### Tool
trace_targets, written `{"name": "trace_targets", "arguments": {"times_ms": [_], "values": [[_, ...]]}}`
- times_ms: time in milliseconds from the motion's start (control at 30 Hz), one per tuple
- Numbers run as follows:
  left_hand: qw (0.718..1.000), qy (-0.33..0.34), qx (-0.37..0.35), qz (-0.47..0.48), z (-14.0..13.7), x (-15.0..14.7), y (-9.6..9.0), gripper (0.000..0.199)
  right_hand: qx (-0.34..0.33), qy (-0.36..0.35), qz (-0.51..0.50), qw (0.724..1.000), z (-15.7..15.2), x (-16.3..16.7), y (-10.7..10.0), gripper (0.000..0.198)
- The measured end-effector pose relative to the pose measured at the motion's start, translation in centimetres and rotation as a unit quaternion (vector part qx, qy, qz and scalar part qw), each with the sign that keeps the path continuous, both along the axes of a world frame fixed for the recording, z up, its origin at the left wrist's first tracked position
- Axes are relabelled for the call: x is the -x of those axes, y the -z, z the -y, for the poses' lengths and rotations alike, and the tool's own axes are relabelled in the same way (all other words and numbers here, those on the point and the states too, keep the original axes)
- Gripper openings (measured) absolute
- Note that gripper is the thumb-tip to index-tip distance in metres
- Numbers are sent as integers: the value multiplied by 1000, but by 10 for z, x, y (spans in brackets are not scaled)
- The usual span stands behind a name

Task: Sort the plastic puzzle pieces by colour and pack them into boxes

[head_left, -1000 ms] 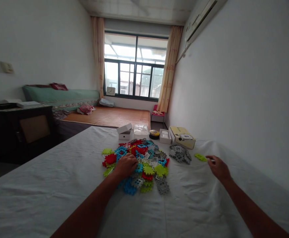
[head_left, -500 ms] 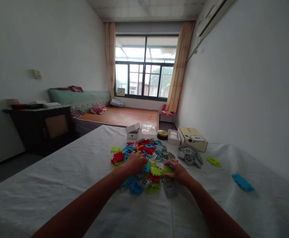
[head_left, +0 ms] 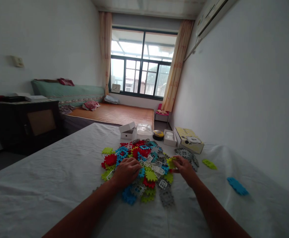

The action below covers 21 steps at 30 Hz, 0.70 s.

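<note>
A heap of plastic building tiles with toothed edges, in red, blue, green, grey and white, lies in the middle of the covered table. My right hand [head_left: 186, 170] pinches a yellow-green building tile [head_left: 171, 162] between thumb and fingers at the heap's right side. On the left part of the heap rests my left hand [head_left: 126, 172], its fingers curled down; what is under them is hidden. Just in front of it are a light green tile [head_left: 150, 175] and a blue tile [head_left: 129, 195]. White window-like lattice pieces [head_left: 158, 170] lie between the hands.
To the right are grey tiles [head_left: 184, 153], a green stack [head_left: 209, 164] and a blue stack [head_left: 237, 186] on the white cloth [head_left: 67, 165]. Along the far edge stand a white box [head_left: 127, 135], a clear container [head_left: 144, 129], a round tin [head_left: 158, 134] and a yellow box [head_left: 190, 140].
My right hand has lifted a yellow-green tile and brought it slightly up and right. My left hand stays on the heap. The whole view has shifted slightly.
</note>
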<state>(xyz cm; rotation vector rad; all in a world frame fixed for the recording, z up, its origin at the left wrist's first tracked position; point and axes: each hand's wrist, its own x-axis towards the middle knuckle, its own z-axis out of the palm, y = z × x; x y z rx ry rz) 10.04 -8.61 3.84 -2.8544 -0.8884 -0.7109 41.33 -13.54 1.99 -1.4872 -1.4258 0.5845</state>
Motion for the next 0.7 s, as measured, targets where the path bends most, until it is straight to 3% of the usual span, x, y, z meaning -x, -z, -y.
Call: {"name": "trace_targets", "arguments": {"times_ms": [67,100,133,233,333,533,633,700], "values": [[1000,6,2,-1,0,0,-2,17,19,70,89,993,-7,-42,-7,34],[1000,7,3,0,-1,0,-2,18,23,141,170,975,-9,-67,-10,34],[1000,7,2,3,-1,0,-3,18,33,224,263,938,-9,-91,-12,34],[1000,8,1,11,-1,1,-4,20,63,324,328,885,-2,-152,-8,41],[1000,10,9,9,-1,3,-5,20,91,316,351,877,6,-181,10,39],[1000,-11,8,12,0,6,-6,19,152,262,376,876,3,-201,47,49],[1000,-13,6,9,1,6,-7,19,202,232,404,862,3,-213,49,49],[1000,-3,9,0,3,5,-8,19,210,269,414,844,4,-212,40,49]]}}
